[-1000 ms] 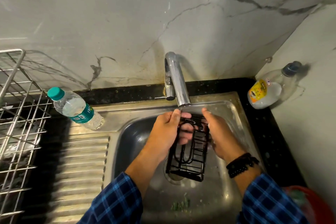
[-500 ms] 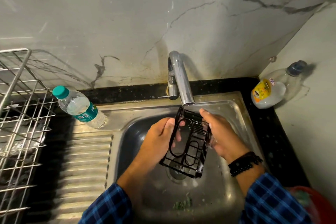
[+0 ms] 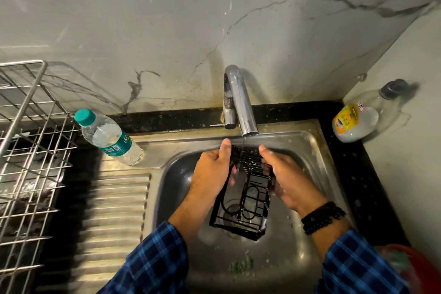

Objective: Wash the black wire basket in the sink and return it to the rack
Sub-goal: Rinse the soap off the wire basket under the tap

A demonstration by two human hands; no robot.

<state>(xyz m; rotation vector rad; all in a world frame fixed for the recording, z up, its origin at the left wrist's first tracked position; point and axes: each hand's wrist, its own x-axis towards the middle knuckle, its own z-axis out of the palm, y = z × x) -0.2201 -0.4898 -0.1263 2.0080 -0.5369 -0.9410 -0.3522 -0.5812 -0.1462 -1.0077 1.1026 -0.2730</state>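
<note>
Both hands, left [image 3: 212, 172] & right [image 3: 290, 176], are clamped on the black wire basket [image 3: 243, 196] over the steel sink [image 3: 307, 141]. A thin stream from the chrome tap [image 3: 238, 100] hits its top end. Silver wire rack [image 3: 26, 150] stands at the counter's left edge.

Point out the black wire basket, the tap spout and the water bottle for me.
black wire basket [image 3: 241, 212]: head view, on its lower wires.
tap spout [image 3: 241, 102]: head view, mid-spout.
water bottle [image 3: 107, 137]: head view, on its clear body.
</note>
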